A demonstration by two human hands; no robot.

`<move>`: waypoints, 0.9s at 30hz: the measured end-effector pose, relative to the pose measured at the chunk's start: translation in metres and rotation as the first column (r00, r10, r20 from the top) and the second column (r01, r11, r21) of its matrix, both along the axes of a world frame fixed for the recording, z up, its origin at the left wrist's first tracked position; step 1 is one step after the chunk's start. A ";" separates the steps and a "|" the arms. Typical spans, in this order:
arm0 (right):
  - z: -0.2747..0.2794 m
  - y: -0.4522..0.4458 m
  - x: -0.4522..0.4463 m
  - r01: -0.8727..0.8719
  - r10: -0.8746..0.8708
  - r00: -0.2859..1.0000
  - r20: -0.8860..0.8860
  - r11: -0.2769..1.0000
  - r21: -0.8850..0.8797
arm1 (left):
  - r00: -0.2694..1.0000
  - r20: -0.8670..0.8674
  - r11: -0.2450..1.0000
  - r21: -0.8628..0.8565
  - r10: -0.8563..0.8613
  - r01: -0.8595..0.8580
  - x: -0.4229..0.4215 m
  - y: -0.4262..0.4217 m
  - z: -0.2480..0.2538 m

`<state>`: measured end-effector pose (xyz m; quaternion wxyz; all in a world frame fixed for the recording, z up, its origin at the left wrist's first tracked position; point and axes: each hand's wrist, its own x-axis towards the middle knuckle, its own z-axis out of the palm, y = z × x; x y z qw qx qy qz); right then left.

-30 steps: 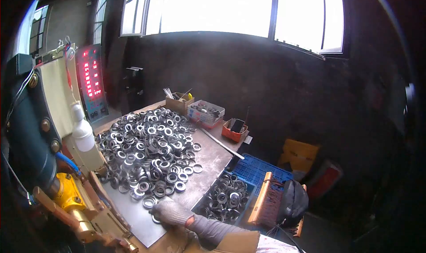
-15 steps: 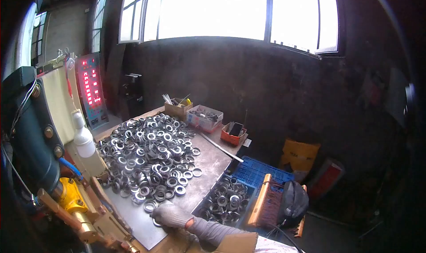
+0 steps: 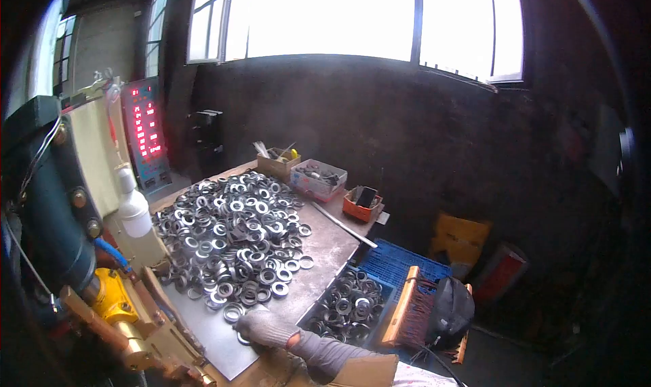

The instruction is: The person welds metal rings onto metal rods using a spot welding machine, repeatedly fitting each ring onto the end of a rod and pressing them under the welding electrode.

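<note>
Evidently found the grey-gloved right hand (image 3: pixel 269 328) palm down and low over the smooth grey metal sheet (image 3: pixel 209 339), pointing leftward with fingers bent. Saw beneath those fingers a small round grey steel ring (image 3: pixel 243 341), partly covered, near the sheet's right edge. Could not tell whether pinched or merely touched, nor the state of the left hand, out of view. Made out only the ring's curved near rim, too little to judge its facing or axis. Just beyond the hand, noted a loose silvery steel ring (image 3: pixel 234 312), lying flat with hole facing up. Farther off, saw a heap of grey steel rings (image 3: pixel 237 227) and a straight pale metal rod (image 3: pixel 344 225), long axis slanting toward a blue plastic crate (image 3: pixel 407 259).
</note>
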<state>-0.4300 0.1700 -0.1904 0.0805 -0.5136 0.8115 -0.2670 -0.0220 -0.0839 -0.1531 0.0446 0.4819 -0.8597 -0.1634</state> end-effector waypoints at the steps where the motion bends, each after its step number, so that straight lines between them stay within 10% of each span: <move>1: -0.001 -0.002 0.002 0.015 -0.013 0.999 -0.044 0.999 0.031 | 1.000 -0.028 1.000 -0.022 -0.001 0.000 0.005 0.000 -0.004; 27: 0.018 0.001 0.008 0.013 -0.013 1.000 0.001 1.000 0.011 | 0.994 -0.108 0.999 -0.025 -0.030 0.028 0.006 -0.002 -0.006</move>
